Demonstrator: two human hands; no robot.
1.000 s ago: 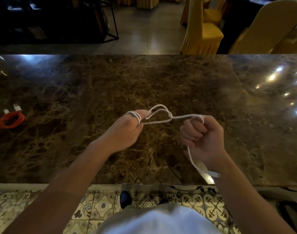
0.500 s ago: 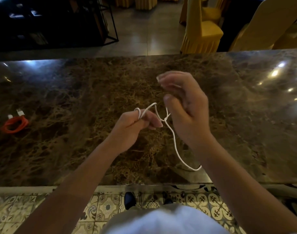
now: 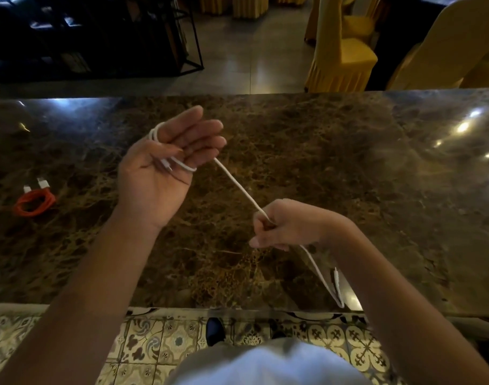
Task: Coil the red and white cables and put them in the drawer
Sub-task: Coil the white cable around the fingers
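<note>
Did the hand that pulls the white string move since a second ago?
Yes. The right hand came down toward the near edge of the marble counter, pulling the white cable tight from the left hand.

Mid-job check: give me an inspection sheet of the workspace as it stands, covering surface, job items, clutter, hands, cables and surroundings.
Surface: dark marble countertop, glossy, with light reflections at the right.
Job's things: white cable partly wound; red cable already coiled at the left of the countertop; no drawer in view.
Clutter: nothing seen.
Hands: left hand palm up, fingers straight, white loops around them; right hand grips the white cable.
Cables: white cable runs taut between the hands; its tail hangs below the right hand, plug end near the counter's near edge.
Surroundings: yellow covered chairs beyond the countertop, dark metal-framed shelf at far left, patterned floor tiles below.
</note>
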